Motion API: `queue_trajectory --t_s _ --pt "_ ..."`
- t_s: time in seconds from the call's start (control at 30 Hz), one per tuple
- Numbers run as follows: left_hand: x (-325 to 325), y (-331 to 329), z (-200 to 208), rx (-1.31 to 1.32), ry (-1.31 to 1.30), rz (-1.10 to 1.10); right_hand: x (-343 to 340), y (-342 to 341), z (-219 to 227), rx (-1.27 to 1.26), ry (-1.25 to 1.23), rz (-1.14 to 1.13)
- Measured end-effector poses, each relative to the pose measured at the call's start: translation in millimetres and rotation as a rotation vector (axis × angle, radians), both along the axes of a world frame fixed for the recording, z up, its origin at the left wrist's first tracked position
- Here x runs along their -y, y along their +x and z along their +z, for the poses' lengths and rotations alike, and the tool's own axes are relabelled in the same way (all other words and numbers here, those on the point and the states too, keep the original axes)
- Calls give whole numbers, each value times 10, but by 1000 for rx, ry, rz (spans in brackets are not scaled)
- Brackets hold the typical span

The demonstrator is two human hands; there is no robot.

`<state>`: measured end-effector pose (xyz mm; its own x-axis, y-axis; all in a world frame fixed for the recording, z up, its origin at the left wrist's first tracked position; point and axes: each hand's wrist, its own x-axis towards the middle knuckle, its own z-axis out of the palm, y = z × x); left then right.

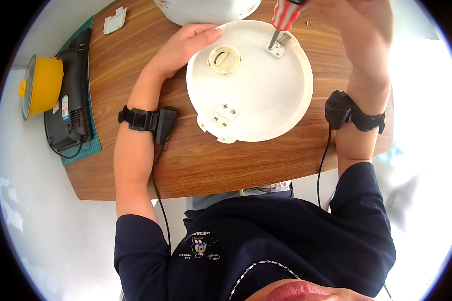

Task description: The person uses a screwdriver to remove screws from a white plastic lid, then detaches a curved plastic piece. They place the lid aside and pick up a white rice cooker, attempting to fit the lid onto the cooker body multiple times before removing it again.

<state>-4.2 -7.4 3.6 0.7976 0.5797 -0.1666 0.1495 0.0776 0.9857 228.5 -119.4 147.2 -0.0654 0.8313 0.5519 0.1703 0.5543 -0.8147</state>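
A round white plastic lid (256, 100) lies on the table with its inner side up. It carries a cream round fitting (225, 59), a white bracket with two screws (227, 114) near its front edge and a smaller hinge-like bracket (276, 49) at the far right. My left hand (183, 47) grips the lid's far left rim, thumb on top; its other fingers are partly hidden. My right hand (359, 25), cut off by the upper edge, holds a screwdriver (286, 16) with a red and white striped handle. The screwdriver's tip stands tilted on the smaller bracket.
Behind the lid stands a white vessel with a flower pattern (206, 11). A small white plastic part (115, 20) lies at the far left, and a tiny screw (307, 23) right of the screwdriver. A black device (75, 100) on a green mat and a yellow pot (46, 84) are at the left.
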Motion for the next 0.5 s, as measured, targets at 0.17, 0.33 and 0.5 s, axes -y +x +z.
queue_trajectory --t_s 0.17,0.33,0.5 --pt "8 25 35 0 6 -11 -55 119 -36 -42 -53 157" --pt "-2 -4 -8 11 -1 -6 136 -11 270 -38 -124 93" --pt "-16 5 -18 16 -4 -17 20 -26 58 118 -12 -73"
